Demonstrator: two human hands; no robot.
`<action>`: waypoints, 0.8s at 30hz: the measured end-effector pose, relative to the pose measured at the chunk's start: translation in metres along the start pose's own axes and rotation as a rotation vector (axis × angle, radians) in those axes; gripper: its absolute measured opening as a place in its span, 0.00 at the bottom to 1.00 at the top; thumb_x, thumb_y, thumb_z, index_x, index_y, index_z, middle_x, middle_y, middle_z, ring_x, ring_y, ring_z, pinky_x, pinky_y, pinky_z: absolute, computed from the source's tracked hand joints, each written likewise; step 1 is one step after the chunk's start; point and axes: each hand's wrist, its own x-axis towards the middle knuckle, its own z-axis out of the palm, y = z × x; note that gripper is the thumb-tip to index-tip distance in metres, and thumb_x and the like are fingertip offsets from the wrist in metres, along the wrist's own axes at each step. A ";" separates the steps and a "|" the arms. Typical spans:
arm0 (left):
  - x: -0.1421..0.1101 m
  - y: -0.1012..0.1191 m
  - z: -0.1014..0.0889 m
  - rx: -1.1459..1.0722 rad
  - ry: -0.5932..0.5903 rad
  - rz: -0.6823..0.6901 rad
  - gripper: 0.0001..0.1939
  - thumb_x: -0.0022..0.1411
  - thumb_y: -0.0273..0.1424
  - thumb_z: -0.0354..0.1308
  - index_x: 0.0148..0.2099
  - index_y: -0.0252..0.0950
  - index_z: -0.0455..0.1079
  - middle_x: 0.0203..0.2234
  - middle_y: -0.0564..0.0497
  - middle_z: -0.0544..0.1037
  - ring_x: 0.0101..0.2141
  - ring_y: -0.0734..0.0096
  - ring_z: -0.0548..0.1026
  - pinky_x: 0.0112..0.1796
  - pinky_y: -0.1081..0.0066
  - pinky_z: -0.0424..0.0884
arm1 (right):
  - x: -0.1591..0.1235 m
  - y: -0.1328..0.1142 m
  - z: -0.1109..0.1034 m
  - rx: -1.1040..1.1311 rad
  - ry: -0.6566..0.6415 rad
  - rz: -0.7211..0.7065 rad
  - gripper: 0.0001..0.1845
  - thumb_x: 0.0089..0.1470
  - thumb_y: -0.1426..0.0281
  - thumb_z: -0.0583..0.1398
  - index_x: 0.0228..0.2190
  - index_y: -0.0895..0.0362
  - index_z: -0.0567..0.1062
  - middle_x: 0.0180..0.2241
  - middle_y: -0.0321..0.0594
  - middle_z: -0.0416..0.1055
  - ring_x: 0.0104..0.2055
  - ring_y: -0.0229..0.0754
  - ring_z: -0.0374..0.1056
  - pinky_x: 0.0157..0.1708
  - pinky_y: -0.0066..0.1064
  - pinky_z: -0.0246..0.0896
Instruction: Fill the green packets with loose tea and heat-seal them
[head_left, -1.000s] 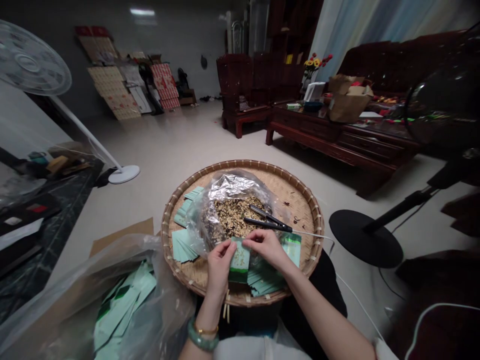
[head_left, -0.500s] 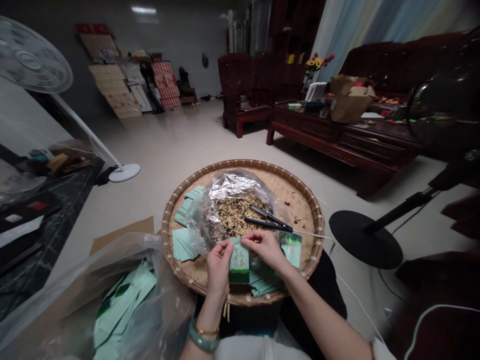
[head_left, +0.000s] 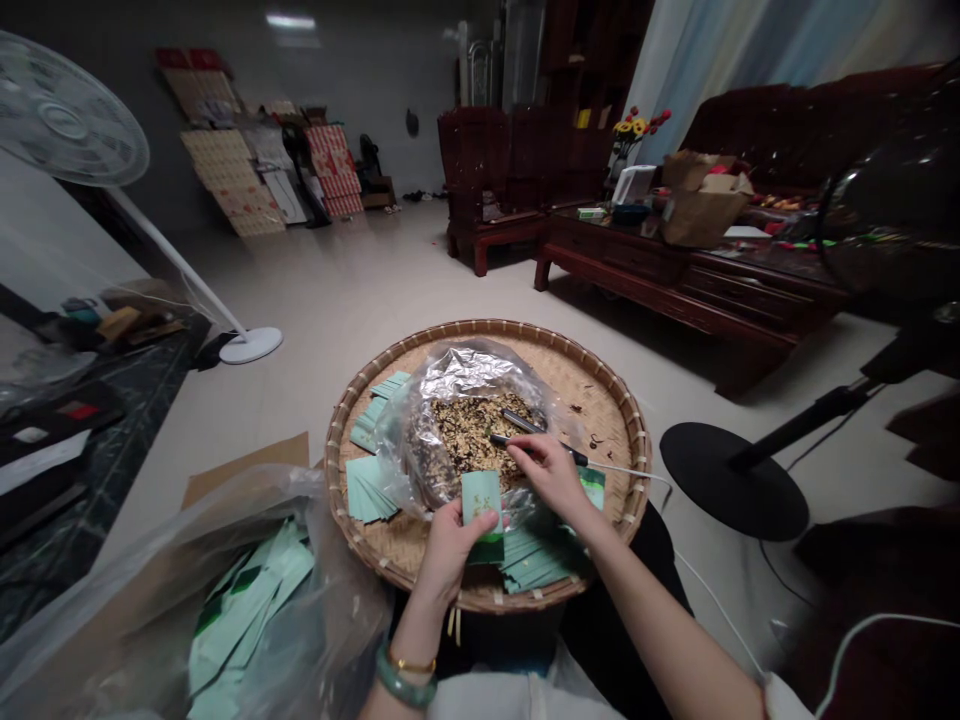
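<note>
Pale green paper packet (head_left: 481, 498) is held upright over the bamboo tray (head_left: 600, 420), now pinched by the left hand (head_left: 450, 555) alone; the right hand (head_left: 551, 478), released and half-curled, is moved to a black corded tool (head_left: 525, 438), any hold on it unclear.

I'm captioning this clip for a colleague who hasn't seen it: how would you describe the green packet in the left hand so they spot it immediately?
Find the round woven bamboo tray, then its near side, where the left hand holds a pale green packet. It stands upright in the fingers, whereas the other green packets lie flat in stacks.
</note>
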 end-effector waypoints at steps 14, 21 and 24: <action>0.001 0.005 0.003 0.007 0.007 0.013 0.21 0.37 0.34 0.72 0.35 0.28 0.76 0.27 0.43 0.81 0.28 0.64 0.78 0.33 0.69 0.72 | 0.033 0.023 -0.024 -0.527 -0.160 -0.051 0.24 0.46 0.70 0.62 0.47 0.61 0.71 0.42 0.51 0.72 0.45 0.51 0.66 0.45 0.39 0.59; 0.005 0.007 0.001 0.081 0.016 0.049 0.19 0.39 0.34 0.70 0.35 0.28 0.76 0.27 0.45 0.81 0.27 0.65 0.77 0.32 0.69 0.71 | 0.029 -0.013 -0.065 0.100 -0.511 0.056 0.27 0.45 0.64 0.64 0.49 0.58 0.71 0.46 0.45 0.72 0.45 0.46 0.69 0.44 0.36 0.64; 0.008 0.006 0.003 0.151 0.000 0.100 0.17 0.40 0.33 0.69 0.34 0.29 0.76 0.27 0.47 0.81 0.27 0.66 0.76 0.32 0.70 0.70 | 0.022 -0.033 -0.068 0.040 -0.619 0.007 0.27 0.43 0.64 0.65 0.47 0.56 0.73 0.45 0.43 0.73 0.44 0.47 0.69 0.42 0.36 0.65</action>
